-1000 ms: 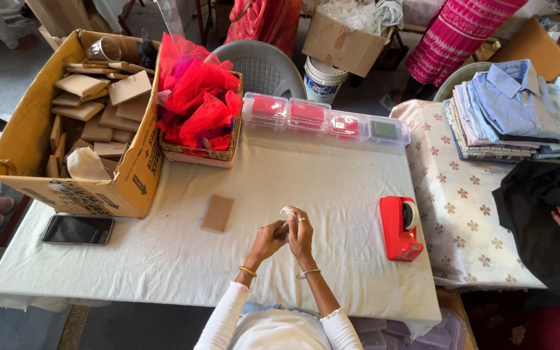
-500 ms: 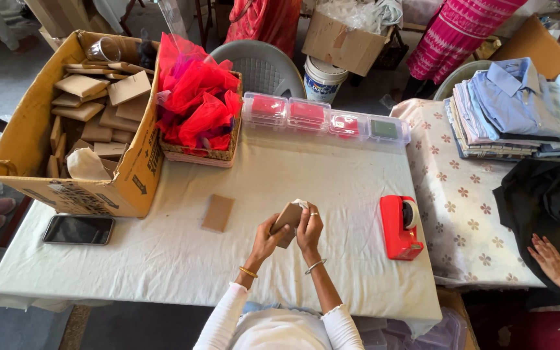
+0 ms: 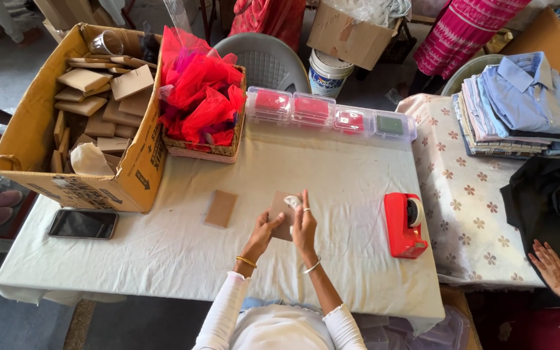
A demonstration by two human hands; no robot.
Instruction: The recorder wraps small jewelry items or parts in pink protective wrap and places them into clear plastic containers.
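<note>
My left hand [image 3: 264,233] and my right hand [image 3: 304,223] hold a small flat brown cardboard piece [image 3: 280,212] together above the white-covered table [image 3: 163,253]. A small white bit [image 3: 292,201] rests on the cardboard by my right thumb. Another brown cardboard piece [image 3: 221,208] lies flat on the cloth to the left of my hands. A red tape dispenser [image 3: 403,224] stands to the right of my hands.
A big cardboard box [image 3: 134,165] of flat brown pieces stands at the left, a basket of red netting [image 3: 202,97] beside it. Clear plastic boxes [image 3: 328,115] line the far edge. A black phone [image 3: 83,223] lies front left. Folded shirts [image 3: 520,104] and another person's hand [image 3: 555,269] are at the right.
My hands have lifted a brown cardboard piece into view and moved slightly forward and right; the other person's hand at the right has shifted down and toward the near edge.
</note>
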